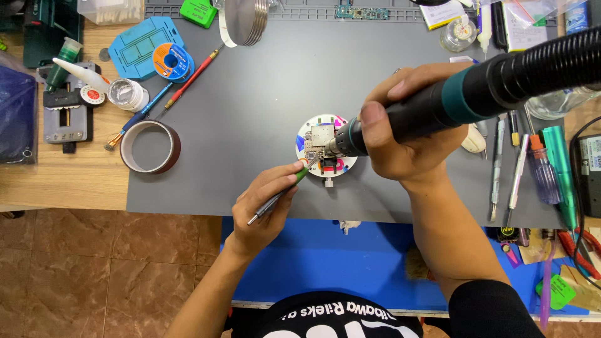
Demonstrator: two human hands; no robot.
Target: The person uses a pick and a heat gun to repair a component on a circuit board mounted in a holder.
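Tweezers, slim and metal with a green grip (275, 201), sit pinched in my left hand (266, 203), long axis slanting up-right, tips touching the small green circuit board (317, 141) on the round white holder (325, 145) mid-mat on the desk's grey mat (250, 112). My right hand (410, 128) wraps the black hot-air handle (438, 106), nozzle pointing left at the board. Farther left lies a brown tape roll (150, 147).

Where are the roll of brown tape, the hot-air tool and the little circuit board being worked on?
Roll of brown tape (171, 138), head view, on the right side of its ring.
Hot-air tool (432, 109), head view, on the black handle in the right hand.
Circuit board (316, 139), head view, on its upper face.
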